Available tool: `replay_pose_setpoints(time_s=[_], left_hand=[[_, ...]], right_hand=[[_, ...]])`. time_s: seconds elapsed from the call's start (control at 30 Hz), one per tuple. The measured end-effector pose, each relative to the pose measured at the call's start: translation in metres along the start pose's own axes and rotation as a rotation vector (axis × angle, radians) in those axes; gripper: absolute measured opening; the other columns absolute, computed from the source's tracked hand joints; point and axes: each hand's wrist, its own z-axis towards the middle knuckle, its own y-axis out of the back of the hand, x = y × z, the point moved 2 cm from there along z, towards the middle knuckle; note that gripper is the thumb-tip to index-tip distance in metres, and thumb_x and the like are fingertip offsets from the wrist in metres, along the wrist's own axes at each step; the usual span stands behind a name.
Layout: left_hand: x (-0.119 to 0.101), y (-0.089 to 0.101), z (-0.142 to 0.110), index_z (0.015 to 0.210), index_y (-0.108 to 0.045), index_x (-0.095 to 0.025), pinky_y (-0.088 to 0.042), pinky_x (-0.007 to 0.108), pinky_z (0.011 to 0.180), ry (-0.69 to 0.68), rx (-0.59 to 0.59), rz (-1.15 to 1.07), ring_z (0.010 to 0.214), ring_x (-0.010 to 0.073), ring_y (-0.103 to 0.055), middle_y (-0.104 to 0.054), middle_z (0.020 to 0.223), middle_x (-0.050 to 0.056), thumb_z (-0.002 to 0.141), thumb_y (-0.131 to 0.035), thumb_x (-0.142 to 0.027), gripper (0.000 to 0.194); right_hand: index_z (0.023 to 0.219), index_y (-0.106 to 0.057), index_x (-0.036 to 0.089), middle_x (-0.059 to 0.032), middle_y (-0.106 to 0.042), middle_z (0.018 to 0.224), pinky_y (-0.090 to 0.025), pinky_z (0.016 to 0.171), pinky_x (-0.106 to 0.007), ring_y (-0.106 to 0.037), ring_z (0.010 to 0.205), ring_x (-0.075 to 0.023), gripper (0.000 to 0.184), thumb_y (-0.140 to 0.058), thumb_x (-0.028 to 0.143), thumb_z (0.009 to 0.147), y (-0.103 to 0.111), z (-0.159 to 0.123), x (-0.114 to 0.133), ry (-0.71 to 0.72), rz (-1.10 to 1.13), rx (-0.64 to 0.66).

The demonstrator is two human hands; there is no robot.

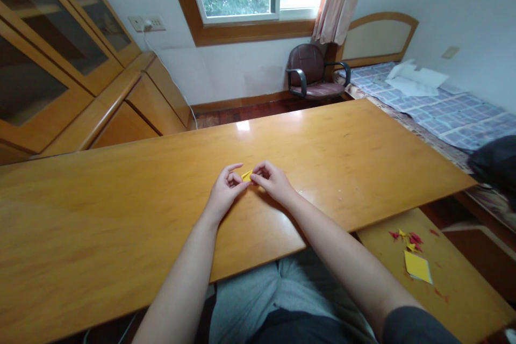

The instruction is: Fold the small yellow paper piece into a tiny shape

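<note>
A small folded piece of yellow paper (247,176) is held between my two hands, just above the wooden table (133,209). My left hand (227,185) pinches its left side between thumb and fingers, with the index finger stretched out above it. On the other side, my right hand (271,176) grips the paper's right edge between thumb and fingertips. The fold shows a pointed upper edge; its exact shape is partly hidden by my fingers.
On a lower surface (455,263) at the right lie a stack of yellow paper squares (417,266) and several small red and yellow folded papers (415,239). Beyond the table stand an armchair (308,72) and a bed (455,97). A glass-fronted cabinet (80,80) is at the left.
</note>
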Motion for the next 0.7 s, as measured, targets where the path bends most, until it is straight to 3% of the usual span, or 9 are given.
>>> replay_pose_setpoints(time_s=[0.33, 0.7], left_hand=[[-0.0008, 0.0007, 0.0009, 0.120, -0.057, -0.020, -0.041, 0.021, 0.062, 0.020, 0.002, -0.043, 0.062, 0.0093, -0.051, -0.053, 0.067, -0.008, 0.068, -0.082, -0.028, 0.058], [-0.0015, 0.0019, 0.0016, 0.119, -0.058, -0.020, -0.043, 0.022, 0.065, -0.001, -0.006, -0.031, 0.064, 0.0105, -0.055, -0.056, 0.069, -0.007, 0.069, -0.081, -0.030, 0.056]], right_hand=[[0.092, -0.054, 0.019, 0.0012, -0.065, 0.075, -0.051, 0.069, -0.027, -0.064, 0.070, -0.0134, 0.018, -0.065, 0.031, 0.084, 0.0001, -0.0011, 0.0020, -0.005, 0.123, 0.032], [0.088, -0.070, 0.018, -0.0027, -0.071, 0.086, -0.049, 0.079, -0.029, -0.064, 0.081, -0.0153, 0.011, -0.066, 0.028, 0.085, 0.0033, 0.0004, 0.0038, 0.076, -0.142, 0.035]])
